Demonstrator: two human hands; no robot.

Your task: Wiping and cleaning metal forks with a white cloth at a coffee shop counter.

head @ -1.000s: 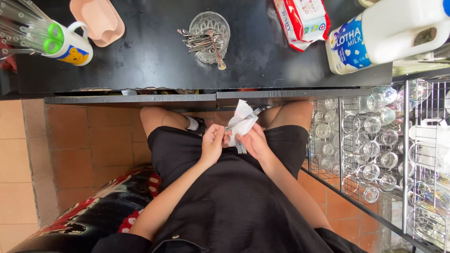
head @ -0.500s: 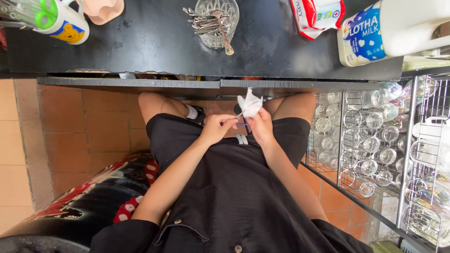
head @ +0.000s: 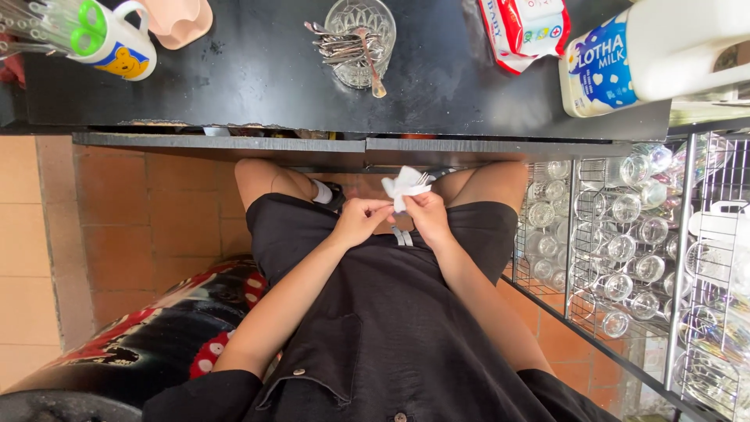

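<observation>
From my seat at the head camera I look down on a black table (head: 258, 78) across the far side of the view. On it, at the far left, stands a white mug (head: 113, 48) stuffed with clear straws, with a pink tray (head: 181, 17) just right of it; in the middle sits a cut-glass cup (head: 361, 35) full of metal spoons and forks; further right lie a red and white packet (head: 525, 30) and, at the far right, a big white milk jug (head: 664, 51) lying on its side. Under the table edge a shelf lip runs left to right, and to the right a wire rack (head: 625, 242) holds rows of upturned glasses. A black and red seat (head: 156, 336) sits at the near left over a floor of orange tiles. Nothing stands between the camera and the hands, which meet over the lap of a black apron, just near of the table edge. The left hand (head: 361, 221) pinches with fingers drawn together at the lower edge of a white cloth (head: 405, 186). The right hand (head: 427, 219) has its grip closed around that cloth, which is crumpled and bunched, sticking up past the knuckles. The tines of a metal fork (head: 420, 179) peep out of the cloth's top right, the rest wrapped and hidden.
</observation>
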